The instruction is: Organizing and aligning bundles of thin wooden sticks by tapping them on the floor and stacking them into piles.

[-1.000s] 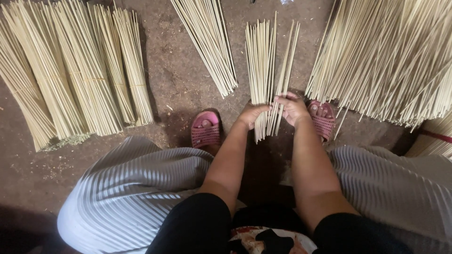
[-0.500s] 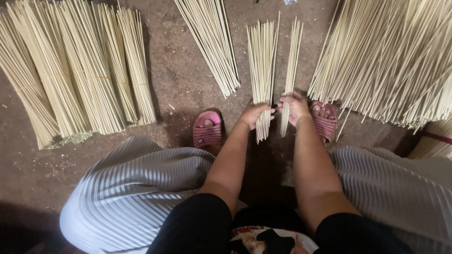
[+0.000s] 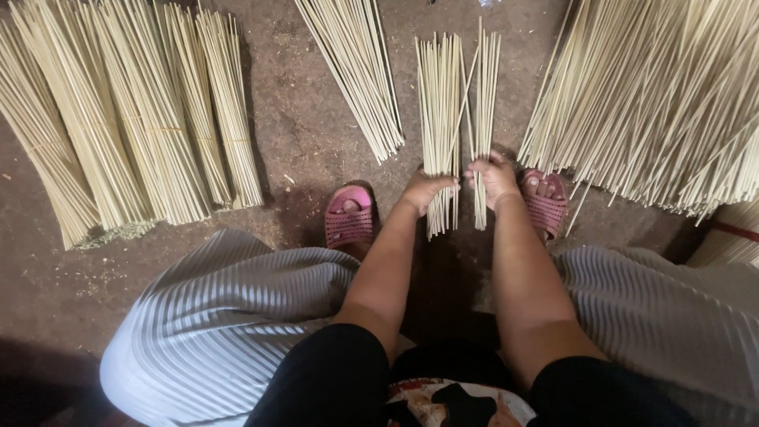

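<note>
Head view, seated over a dirt floor [image 3: 308,142]: your left hand [image 3: 425,190] and right hand [image 3: 494,178] each grip a separate bunch of thin pale sticks standing on end between your pink sandals [image 3: 350,215]. The left bunch [image 3: 439,103] is the fuller one, with the left fingers closed round its lower part. The right bunch [image 3: 486,87] is slimmer, with the right fingers closed on it just beside the other sandal [image 3: 545,202].

What has changed: a second ago both hands met on a single spread of sticks, with some crossing slantwise. Half a second ago a gap had opened. Now the two bunches stand clearly apart, and only one stray stick [image 3: 466,95] leans across from one to the other. Judged from this, the sticks are being split into two lots, and the split is nearly clean.

Surroundings have not shifted: tied bundles [image 3: 134,119] lie at the left, a loose sheaf [image 3: 352,71] lies ahead near the left bunch, and a large heap [image 3: 656,95] lies at the right.
</note>
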